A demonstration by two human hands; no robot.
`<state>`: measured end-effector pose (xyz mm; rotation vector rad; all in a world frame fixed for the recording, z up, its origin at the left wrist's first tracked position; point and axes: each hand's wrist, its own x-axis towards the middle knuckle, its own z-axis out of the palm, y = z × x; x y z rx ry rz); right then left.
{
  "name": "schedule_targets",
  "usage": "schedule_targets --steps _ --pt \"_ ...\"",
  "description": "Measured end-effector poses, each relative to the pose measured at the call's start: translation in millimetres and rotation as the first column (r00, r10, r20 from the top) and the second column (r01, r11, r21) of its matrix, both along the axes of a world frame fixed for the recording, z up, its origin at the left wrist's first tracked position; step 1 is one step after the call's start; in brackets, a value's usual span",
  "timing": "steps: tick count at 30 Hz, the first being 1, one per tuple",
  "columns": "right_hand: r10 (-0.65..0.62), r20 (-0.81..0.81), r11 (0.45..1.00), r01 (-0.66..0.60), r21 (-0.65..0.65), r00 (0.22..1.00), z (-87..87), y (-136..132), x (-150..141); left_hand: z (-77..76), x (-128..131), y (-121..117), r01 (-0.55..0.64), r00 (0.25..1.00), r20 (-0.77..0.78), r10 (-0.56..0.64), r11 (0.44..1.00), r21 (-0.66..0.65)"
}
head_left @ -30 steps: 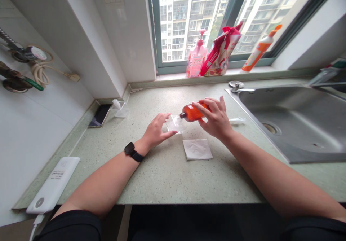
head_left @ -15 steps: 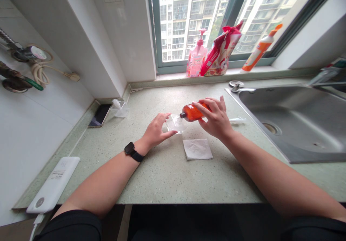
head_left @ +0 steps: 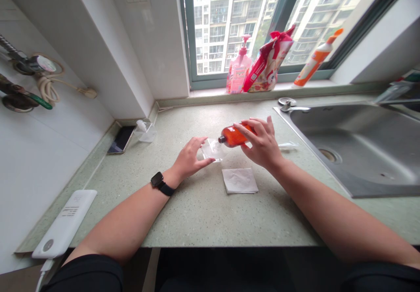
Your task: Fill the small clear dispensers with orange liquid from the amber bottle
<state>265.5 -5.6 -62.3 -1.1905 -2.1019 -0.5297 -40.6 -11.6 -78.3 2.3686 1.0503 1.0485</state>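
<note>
My right hand (head_left: 261, 142) is closed around an amber bottle (head_left: 232, 136), tipped on its side with its uncapped neck pointing left. The neck is over a clear plastic container (head_left: 212, 149) on the counter. With thumb and fingers on either side, my left hand (head_left: 193, 155) steadies the clear container. I cannot make out whether liquid runs from the bottle. A folded white paper tissue (head_left: 240, 181) lies just in front of the container. Behind my right wrist, a small clear plastic item (head_left: 288, 146) is partly hidden.
A phone (head_left: 121, 140) and a clear container with a white top (head_left: 145, 131) lie at the left wall. A white power bank (head_left: 65, 223) rests at the front left. The steel sink (head_left: 370, 161) is on the right. A pink pump bottle (head_left: 239, 73), red bag and orange bottle line the sill.
</note>
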Motion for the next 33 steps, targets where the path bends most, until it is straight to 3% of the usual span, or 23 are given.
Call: schedule_targets --steps 33 --pt "0.002 0.021 1.000 -0.003 0.031 1.000 -0.4 0.8 1.1 0.6 0.4 -0.2 0.001 1.000 0.002 -0.001 1.000 -0.001"
